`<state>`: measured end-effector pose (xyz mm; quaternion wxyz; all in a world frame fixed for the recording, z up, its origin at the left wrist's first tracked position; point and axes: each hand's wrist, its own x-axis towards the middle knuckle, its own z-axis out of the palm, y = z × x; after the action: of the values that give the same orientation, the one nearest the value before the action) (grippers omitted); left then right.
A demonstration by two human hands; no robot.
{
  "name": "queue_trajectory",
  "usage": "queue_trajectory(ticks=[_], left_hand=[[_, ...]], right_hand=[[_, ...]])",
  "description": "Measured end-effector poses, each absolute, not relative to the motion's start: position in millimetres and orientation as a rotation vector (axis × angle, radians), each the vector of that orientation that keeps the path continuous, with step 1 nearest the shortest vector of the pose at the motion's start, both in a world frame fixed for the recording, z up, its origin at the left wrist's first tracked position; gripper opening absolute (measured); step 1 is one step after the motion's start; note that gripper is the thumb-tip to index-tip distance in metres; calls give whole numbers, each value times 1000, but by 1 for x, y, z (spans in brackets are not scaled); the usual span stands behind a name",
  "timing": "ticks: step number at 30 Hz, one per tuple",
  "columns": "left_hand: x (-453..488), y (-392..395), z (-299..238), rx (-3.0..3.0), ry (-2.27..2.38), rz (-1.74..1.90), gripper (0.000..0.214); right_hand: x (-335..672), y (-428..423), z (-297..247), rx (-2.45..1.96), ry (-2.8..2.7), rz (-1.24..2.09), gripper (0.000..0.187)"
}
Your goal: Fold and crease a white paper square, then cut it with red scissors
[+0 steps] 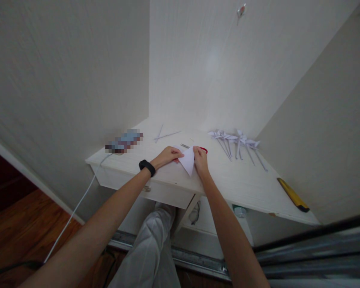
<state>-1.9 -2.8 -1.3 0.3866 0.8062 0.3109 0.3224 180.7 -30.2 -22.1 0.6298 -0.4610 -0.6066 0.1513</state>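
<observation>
A folded white sheet of paper (188, 161), triangular in shape, lies on the white desk (228, 180) between my hands. My left hand (168, 155), with a black band on its wrist, pinches the sheet's left edge. My right hand (200, 159) presses its fingers closed on the right edge. Red-handled scissors (203, 150) lie just behind my right hand, partly hidden by it.
Several folded paper pinwheels on sticks (238, 142) lie at the back right. Two thin sticks (163, 135) rest behind the sheet. A blurred-out phone (124, 142) with a white cable (78, 206) sits at the left. A yellow utility knife (292, 195) lies near the right edge. Walls enclose the desk.
</observation>
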Motion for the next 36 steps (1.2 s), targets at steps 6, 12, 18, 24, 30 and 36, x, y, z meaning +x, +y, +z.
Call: queue_trajectory(ticks=[6,12,18,24,30,36], left_hand=[[-1,-3,-3,2070,758,794,25],[-1,-4,-2,2082,771,802,23],[-2,-2,0,2058,803,914,24],[-3,0,2,2020,859,1055,24],[-5,-1,4,1991,905,1151,23],[-7,-1,5,1944,915,1240,23]], right_hand=[[182,-32,-21,-1055,-1342,342,21],[184,-32,-22,-1052,-1311,355,23],[182,-29,-23,-1063,-1375,409,23],[179,-30,-22,-1081,-1479,417,22],[179,-31,-22,-1085,-1527,444,23],[179,-31,-23,-1104,-1547,462,23]])
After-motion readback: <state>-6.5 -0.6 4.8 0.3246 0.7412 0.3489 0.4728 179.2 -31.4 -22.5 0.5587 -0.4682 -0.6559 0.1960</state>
